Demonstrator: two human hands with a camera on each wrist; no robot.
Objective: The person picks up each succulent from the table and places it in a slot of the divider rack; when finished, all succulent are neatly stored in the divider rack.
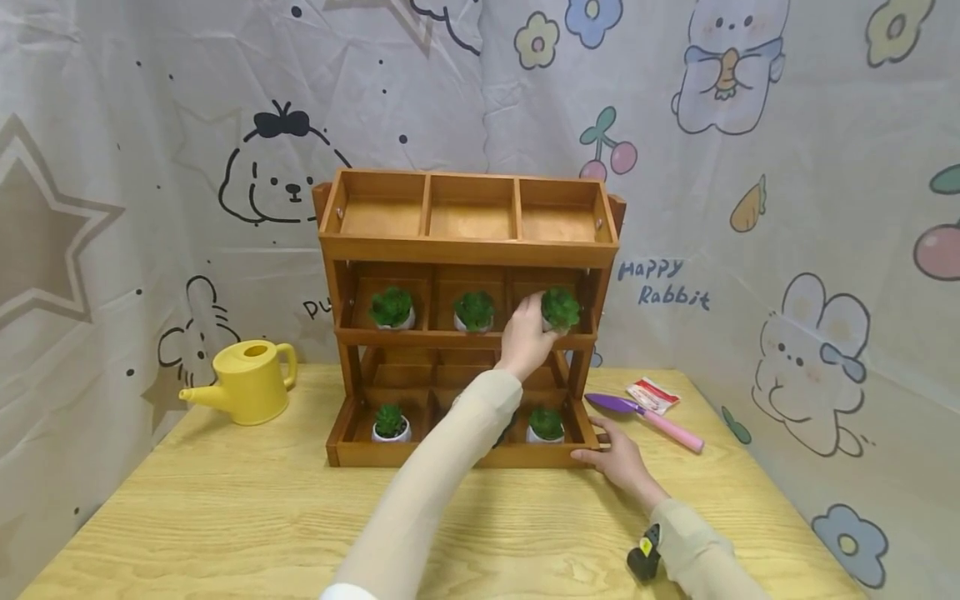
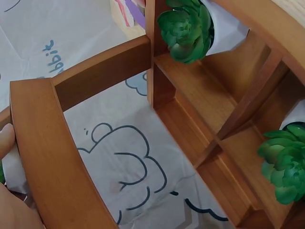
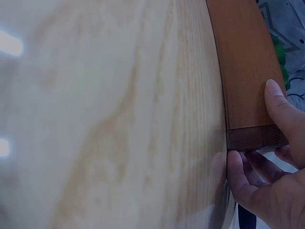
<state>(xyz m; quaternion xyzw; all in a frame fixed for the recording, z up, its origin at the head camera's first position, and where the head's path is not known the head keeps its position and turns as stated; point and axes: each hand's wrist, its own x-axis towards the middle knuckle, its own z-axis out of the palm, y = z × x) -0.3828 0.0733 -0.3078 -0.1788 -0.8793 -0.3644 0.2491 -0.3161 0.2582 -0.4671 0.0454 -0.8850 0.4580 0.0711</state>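
Note:
A three-tier wooden plant stand (image 1: 465, 457) stands on the table. My left hand (image 1: 525, 337) grips the white pot of a succulent (image 1: 560, 308) at the right compartment of the middle tier. Two more potted succulents, one on the left (image 1: 392, 308) and one in the centre (image 1: 474, 311), sit on that tier. In the left wrist view, only part of the hand (image 2: 12, 200) and pot show at the left edge. My right hand (image 1: 618, 458) holds the stand's lower right corner; the right wrist view shows its thumb (image 3: 276, 98) on the front board.
On the bottom tier are a left succulent (image 1: 390, 422) and a right one (image 1: 546, 424); my left forearm hides the middle. A yellow watering can (image 1: 251, 387) stands left. Right of the stand lie a purple trowel with a pink handle (image 1: 675, 432) and a red-and-white packet (image 1: 654, 396).

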